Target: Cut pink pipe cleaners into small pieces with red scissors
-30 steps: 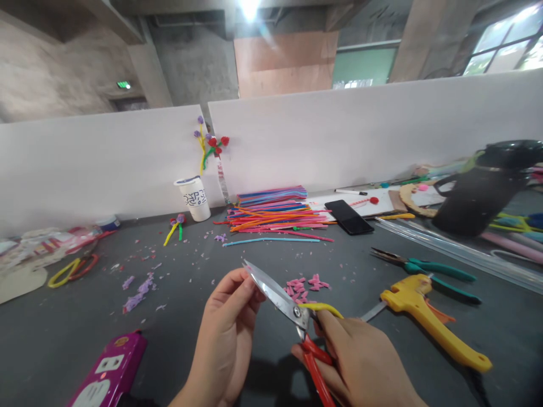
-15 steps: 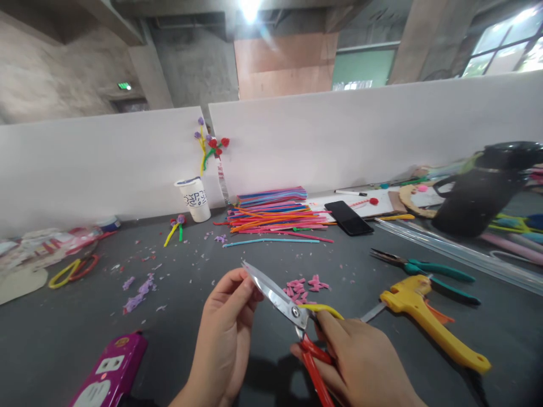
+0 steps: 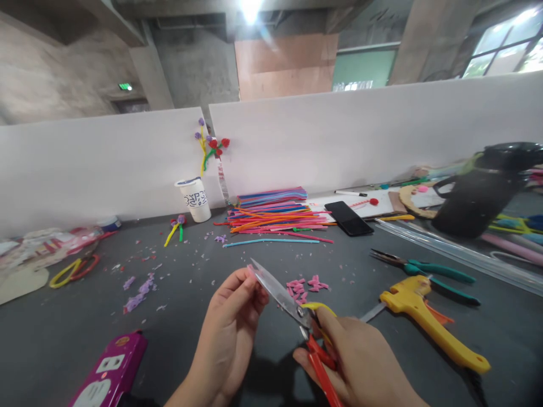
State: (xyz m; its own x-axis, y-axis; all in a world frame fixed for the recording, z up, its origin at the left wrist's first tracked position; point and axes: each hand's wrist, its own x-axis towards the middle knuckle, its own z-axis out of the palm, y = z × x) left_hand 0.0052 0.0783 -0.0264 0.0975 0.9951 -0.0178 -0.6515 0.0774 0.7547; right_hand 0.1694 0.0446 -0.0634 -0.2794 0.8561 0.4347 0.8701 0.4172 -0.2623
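My left hand (image 3: 231, 319) pinches a small pink piece (image 3: 250, 271) between thumb and fingers; most of it is hidden. The blades of the scissors (image 3: 280, 294) lie beside that piece, close to my left fingertips. My right hand (image 3: 356, 356) is wrapped around the scissors' red and yellow handles. Just beyond the blades lies a small heap of cut pink pieces (image 3: 299, 288) on the dark table. Behind them are a light blue pipe cleaner (image 3: 271, 241) and a pile of pipe cleaners (image 3: 271, 217) in pink, orange and blue.
On the right lie a yellow glue gun (image 3: 432, 322), pliers (image 3: 441, 277), a phone (image 3: 349, 218) and a black jug (image 3: 483, 192). At left are a purple power strip (image 3: 112, 367), scissors (image 3: 74, 272), purple scraps (image 3: 139, 294) and a white cup (image 3: 193, 200).
My left hand has shifted slightly right, and the pink piece now shows at its fingertips. The scissors have moved a little to the right and their blades look more closed.
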